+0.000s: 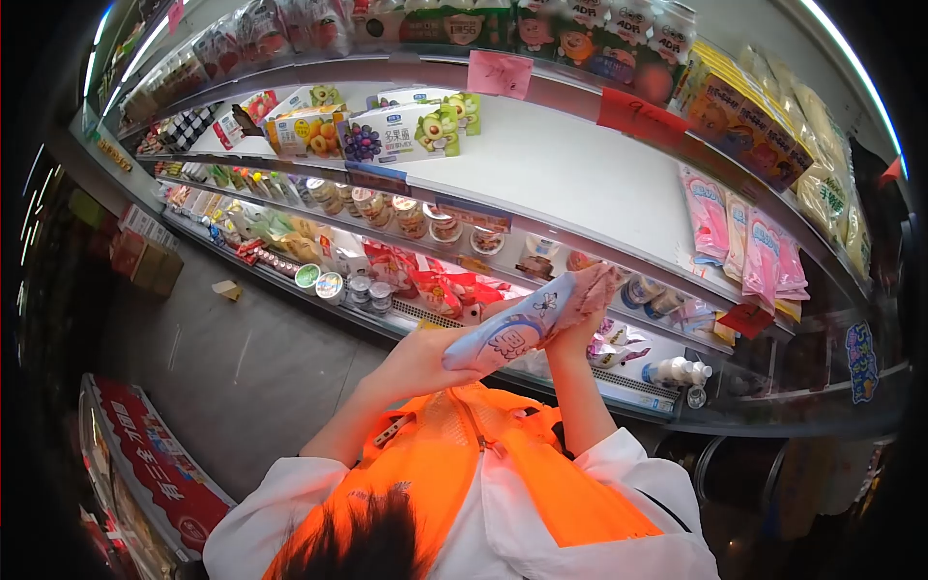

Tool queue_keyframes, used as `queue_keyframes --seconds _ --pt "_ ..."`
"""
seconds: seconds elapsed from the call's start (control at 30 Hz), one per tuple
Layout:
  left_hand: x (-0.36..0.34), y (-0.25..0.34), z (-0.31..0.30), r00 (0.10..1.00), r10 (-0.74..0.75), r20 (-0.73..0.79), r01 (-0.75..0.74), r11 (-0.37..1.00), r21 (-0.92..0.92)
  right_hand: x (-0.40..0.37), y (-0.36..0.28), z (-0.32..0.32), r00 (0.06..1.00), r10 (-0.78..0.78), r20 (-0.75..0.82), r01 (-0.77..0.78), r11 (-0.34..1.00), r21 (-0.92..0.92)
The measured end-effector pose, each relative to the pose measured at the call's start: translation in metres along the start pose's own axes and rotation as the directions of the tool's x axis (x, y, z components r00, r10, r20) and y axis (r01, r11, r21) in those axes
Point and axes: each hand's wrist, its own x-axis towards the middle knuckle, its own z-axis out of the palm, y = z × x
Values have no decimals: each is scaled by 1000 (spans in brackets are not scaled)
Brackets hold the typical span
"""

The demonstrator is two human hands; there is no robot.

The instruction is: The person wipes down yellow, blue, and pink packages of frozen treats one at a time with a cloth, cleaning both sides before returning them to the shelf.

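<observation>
A light blue soft packet [517, 324] with dark cartoon drawings is tilted in front of my orange vest, its upper end to the right. My left hand [416, 360] is closed on its lower left end, the fingers mostly hidden behind it. At the upper right end, my right hand [586, 314] is closed around the packet, with fingers curled over its top. Pink packets [764, 256] of a similar soft shape stand on the middle shelf to the right.
A refrigerated shelf unit [541, 188] curves across the view. It carries fruit-printed boxes [401, 133], cups [445, 224], red bags [449, 290] and small bottles [677, 370]. Cartons [145, 253] stand on the grey floor at left. A red-sided display [155, 464] is at lower left.
</observation>
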Motion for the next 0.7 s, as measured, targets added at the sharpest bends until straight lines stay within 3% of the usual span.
queue_keyframes --seconds 0.07,0.1,0.2,0.23,0.27,0.3,0.33,0.4,0.47,0.5,0.57,0.6,0.63,0.67,0.7 --pt "4 -7 0 999 34 -4 -34 999 11 -10 -36 33 956 291 -19 -273 914 299" --pt "5 -8 -1 999 44 -24 -44 999 15 7 -22 14 955 271 -122 -254 958 133" --pt "14 -12 1 995 86 -45 -86 996 10 26 -19 -1 931 292 -218 -244 944 223" --pt "16 -16 3 994 100 -44 -100 995 4 29 -28 1 906 391 -162 -320 883 342" --pt "19 -18 3 993 113 -46 -113 994 2 37 -30 -8 958 263 -115 -279 947 -157" --pt "22 -17 2 992 125 -33 -126 992 -11 49 -30 -25 984 178 -10 -147 777 -613" --pt "24 -17 1 997 78 5 -77 995 -67 63 -30 -45 981 153 121 47 416 -908" --pt "27 -19 -5 996 -14 85 28 985 -170 76 -33 -73 936 200 290 244 227 -943" --pt "31 -40 -5 999 31 31 -24 978 -205 84 -39 -96 907 164 388 173 693 -700" --pt "32 -48 -5 999 49 5 -47 974 -223 86 -42 -107 895 129 426 114 859 -499" --pt "33 -52 -8 999 43 18 -40 988 -147 76 -55 -105 885 28 466 -29 1000 -7" --pt "36 -52 -8 999 42 23 -39 993 -108 64 -63 -90 865 -28 501 202 934 -296" --pt "38 -47 -10 998 27 53 -23 997 -75 44 -79 -53 841 -85 534 439 683 -583" --pt "41 -38 -12 997 11 80 -8 999 -40 24 -95 -16 814 -141 564 572 366 -734" --pt "44 -30 -13 995 -6 105 7 1000 -6 -4 -75 18 775 -350 525 623 289 -727"
